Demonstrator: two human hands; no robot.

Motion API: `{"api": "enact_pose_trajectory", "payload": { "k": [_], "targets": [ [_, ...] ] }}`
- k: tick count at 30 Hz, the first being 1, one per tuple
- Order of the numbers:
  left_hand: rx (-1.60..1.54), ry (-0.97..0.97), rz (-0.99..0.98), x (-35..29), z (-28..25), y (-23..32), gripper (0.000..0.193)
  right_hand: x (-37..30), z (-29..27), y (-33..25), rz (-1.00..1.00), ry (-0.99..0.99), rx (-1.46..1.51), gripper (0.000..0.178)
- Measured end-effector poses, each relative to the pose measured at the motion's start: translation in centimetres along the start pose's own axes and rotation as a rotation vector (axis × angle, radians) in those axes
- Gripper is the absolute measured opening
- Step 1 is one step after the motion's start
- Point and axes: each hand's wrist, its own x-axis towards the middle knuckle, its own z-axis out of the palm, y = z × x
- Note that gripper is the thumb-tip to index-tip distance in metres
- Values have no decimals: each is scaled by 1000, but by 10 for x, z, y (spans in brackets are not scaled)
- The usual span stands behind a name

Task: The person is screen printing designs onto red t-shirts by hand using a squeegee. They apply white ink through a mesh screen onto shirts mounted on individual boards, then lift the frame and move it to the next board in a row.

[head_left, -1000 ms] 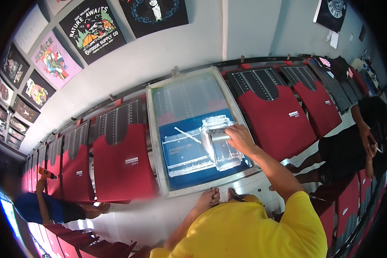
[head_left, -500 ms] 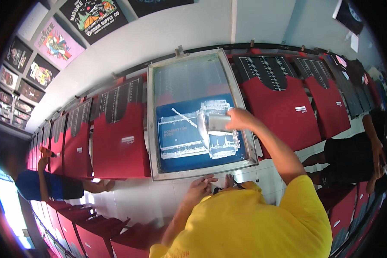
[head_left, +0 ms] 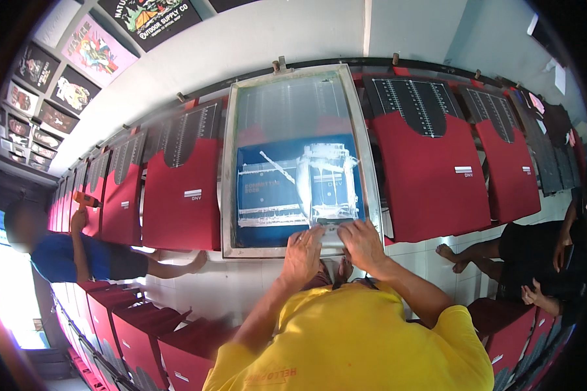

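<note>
A metal-rimmed printing screen (head_left: 229, 195) lies in front of me, with a blue stencil area (head_left: 274, 177) on its mesh. Thick white ink (head_left: 304, 186) is smeared over the blue in streaks and ridges. Near the screen's close edge, a grey squeegee (head_left: 332, 236) is gripped from both sides. My left hand (head_left: 302, 255) is closed on its left end, my right hand (head_left: 362, 245) on its right end. My fingers partly cover the squeegee, so its blade hardly shows.
Red shirts on black boards flank the screen, one at left (head_left: 179, 202) and one at right (head_left: 430, 182), with more along the row. A person in blue (head_left: 65, 251) at left holds an orange heat gun (head_left: 87, 199). Another person in black (head_left: 535, 251) is at right.
The squeegee has come from the middle right of the screen down to its near edge. My left hand, formerly off the screen, has joined my right hand on it.
</note>
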Motion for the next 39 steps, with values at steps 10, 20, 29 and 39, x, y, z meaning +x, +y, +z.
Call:
{"api": "enact_pose_trajectory", "payload": {
  "k": [10,20,29,39],
  "targets": [
    [96,200,95,112,4,-69,32,115,9,74,-55,190,-107,13],
    [-4,123,163,53,-19,-44,36,61,-18,22,-51,199,-71,22],
    [143,7,308,-31,14,-36,46,-26,17,-12,-111,-76,-166,58],
    [290,426,-236,-28,-49,-137,42,-19,15,12,632,440,-68,44]
  ]
}}
